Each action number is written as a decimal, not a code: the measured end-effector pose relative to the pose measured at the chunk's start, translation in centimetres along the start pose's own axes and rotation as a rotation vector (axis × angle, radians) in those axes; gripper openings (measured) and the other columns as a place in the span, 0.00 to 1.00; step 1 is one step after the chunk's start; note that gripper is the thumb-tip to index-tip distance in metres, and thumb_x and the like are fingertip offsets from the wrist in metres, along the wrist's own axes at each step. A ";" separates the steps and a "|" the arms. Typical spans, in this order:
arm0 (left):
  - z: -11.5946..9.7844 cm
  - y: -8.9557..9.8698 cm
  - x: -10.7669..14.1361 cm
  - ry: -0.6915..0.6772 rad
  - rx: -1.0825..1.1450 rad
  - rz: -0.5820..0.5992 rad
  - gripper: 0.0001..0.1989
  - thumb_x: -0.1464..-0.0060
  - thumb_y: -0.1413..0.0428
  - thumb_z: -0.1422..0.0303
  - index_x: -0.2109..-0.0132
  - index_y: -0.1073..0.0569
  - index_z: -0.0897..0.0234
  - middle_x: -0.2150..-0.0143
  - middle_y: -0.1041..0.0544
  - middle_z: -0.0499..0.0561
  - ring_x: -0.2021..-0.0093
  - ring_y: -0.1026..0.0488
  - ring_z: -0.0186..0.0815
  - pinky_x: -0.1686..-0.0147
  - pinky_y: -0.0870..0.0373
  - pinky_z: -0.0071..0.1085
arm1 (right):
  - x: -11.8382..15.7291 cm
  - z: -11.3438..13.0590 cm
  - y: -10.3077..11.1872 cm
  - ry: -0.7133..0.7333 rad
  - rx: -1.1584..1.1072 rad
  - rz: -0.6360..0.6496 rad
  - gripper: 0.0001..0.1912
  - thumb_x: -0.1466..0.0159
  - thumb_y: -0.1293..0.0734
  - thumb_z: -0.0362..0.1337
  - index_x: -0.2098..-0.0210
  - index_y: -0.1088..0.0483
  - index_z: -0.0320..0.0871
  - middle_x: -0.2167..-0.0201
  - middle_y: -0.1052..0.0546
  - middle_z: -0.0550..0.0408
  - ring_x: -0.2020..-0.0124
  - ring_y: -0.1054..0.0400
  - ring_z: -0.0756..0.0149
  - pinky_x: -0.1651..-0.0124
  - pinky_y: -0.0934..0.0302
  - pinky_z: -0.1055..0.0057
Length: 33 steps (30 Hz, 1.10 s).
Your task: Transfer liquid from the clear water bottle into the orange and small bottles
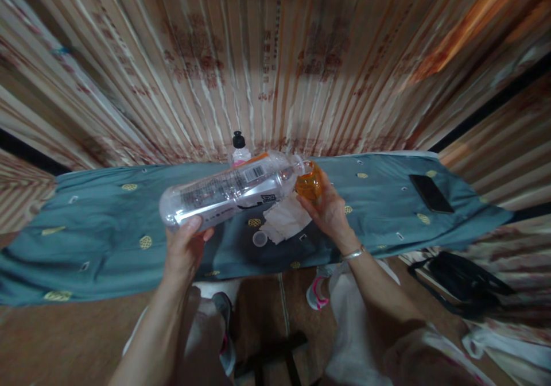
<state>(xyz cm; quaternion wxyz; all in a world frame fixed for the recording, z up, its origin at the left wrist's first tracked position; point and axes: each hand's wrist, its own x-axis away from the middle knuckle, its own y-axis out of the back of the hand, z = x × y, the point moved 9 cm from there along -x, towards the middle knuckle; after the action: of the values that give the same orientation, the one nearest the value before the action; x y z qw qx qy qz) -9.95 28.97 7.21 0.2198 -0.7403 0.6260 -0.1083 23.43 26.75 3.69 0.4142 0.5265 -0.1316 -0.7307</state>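
A large clear bottle [228,192] with a printed label lies tilted in the air, its neck pointing right. My left hand [186,247] is wrapped round its base from below. The bottle's open mouth meets the rim of a small orange translucent cup [309,184]. Fingers closed, my right hand [328,207] holds that cup, with a silver bracelet at the wrist. Beneath the bottle's neck, a crumpled white tissue [284,219] rests on the cloth, with a small round whitish cap [260,238] at its left. Whether liquid is flowing cannot be made out.
Behind the large bottle stands a black-topped bottle [239,147]. A black phone [431,193] lies on the right of the green patterned tablecloth [112,219]. Patterned curtains [267,58] hang behind. A black bag [465,277] sits low at the right.
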 end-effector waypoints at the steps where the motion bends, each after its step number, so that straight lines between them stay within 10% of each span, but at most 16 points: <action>1: 0.0 0.0 0.0 0.001 0.001 0.001 0.30 0.68 0.27 0.63 0.53 0.23 0.59 0.60 0.19 0.53 0.75 0.31 0.31 0.85 0.46 0.22 | 0.0 0.0 0.0 -0.002 0.001 -0.003 0.45 0.31 0.34 0.58 0.25 0.49 0.40 0.35 0.26 0.33 0.35 0.28 0.40 0.36 0.29 0.39; 33: 0.3 0.4 -0.2 -0.001 0.013 -0.015 0.30 0.70 0.26 0.62 0.54 0.23 0.59 0.63 0.19 0.50 0.75 0.30 0.32 0.86 0.45 0.21 | 0.1 0.5 0.6 0.081 -0.041 -0.076 0.44 0.29 0.32 0.53 0.23 0.51 0.43 0.35 0.25 0.33 0.36 0.26 0.43 0.39 0.27 0.40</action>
<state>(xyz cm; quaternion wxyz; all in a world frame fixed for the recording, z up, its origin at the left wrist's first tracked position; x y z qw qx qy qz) -10.19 29.14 6.82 0.2240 -0.7437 0.6195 -0.1137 23.27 26.15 4.17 0.4017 0.5517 -0.0795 -0.7266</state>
